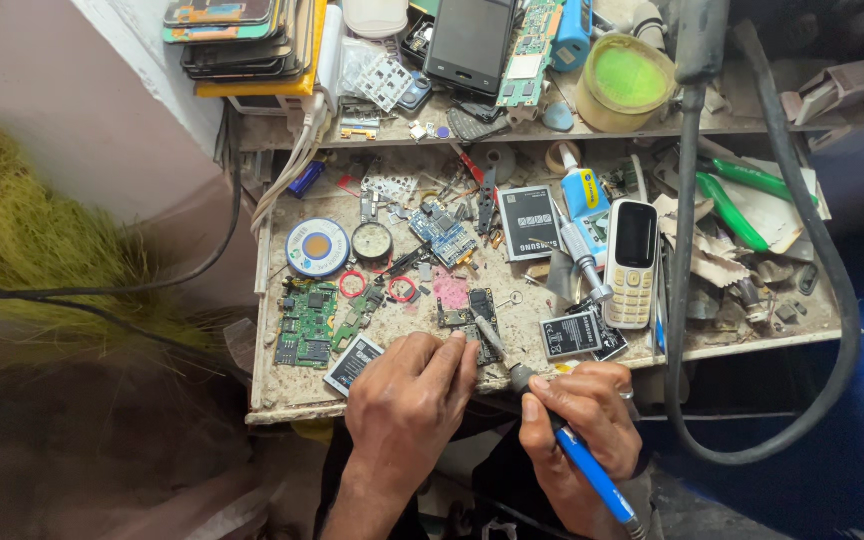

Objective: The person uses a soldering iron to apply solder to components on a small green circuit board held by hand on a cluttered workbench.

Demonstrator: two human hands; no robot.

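Crowded bench, little room for us

Our hands fill the near edge; green circuit board (307,322) blocks left, keypad phone (632,262) right, hanging black hose (681,250) beyond.

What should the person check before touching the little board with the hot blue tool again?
1. Soldering iron gripped firmly in the right hand: ok.
2. Iron's tip on the small circuit board: ok.
3. Left hand steadying the board, fingers close to the tip: not ok.
4. Phone batteries clear of the hot tip: not ok, they lie right beside it.
5. Iron hot enough: cannot tell.
6. Iron's cable free of snags: cannot tell.
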